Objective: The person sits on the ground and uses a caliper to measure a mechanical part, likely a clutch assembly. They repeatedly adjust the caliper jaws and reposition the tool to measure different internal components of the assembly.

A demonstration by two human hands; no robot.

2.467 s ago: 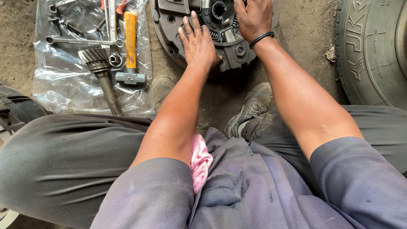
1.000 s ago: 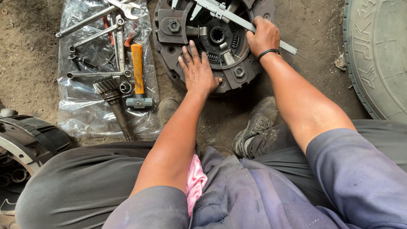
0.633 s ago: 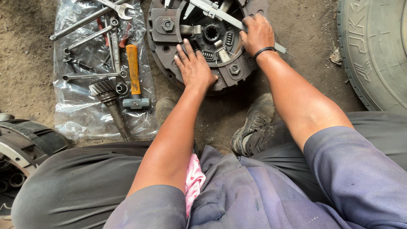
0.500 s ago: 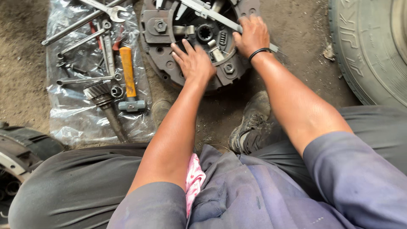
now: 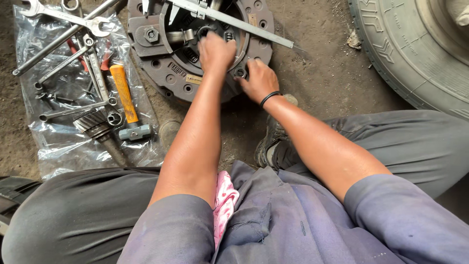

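Note:
A round, dark iron clutch pressure plate point(image 5: 161, 58) lies on the dirt floor in front of me. A long metal caliper point(image 5: 244, 27) rests across its top. My left hand point(image 5: 215, 51) is on the plate's inner ring near the hub, with the fingers curled down and hidden from view. My right hand point(image 5: 259, 80), with a black band on the wrist, grips the near right rim of the plate at a bolt hole. Both forearms reach out over my grey trousers.
A clear plastic sheet point(image 5: 63, 142) at the left holds several spanners point(image 5: 73, 54), an orange-handled hammer point(image 5: 124, 100) and a splined gear shaft point(image 5: 95, 127). A big tyre point(image 5: 415, 54) stands at the upper right. A pink cloth point(image 5: 224, 200) lies in my lap, my shoe point(image 5: 273, 139) below the plate.
My right hand has left the caliper and come down to the plate's near rim. My left hand has slid up from the rim to the inner ring.

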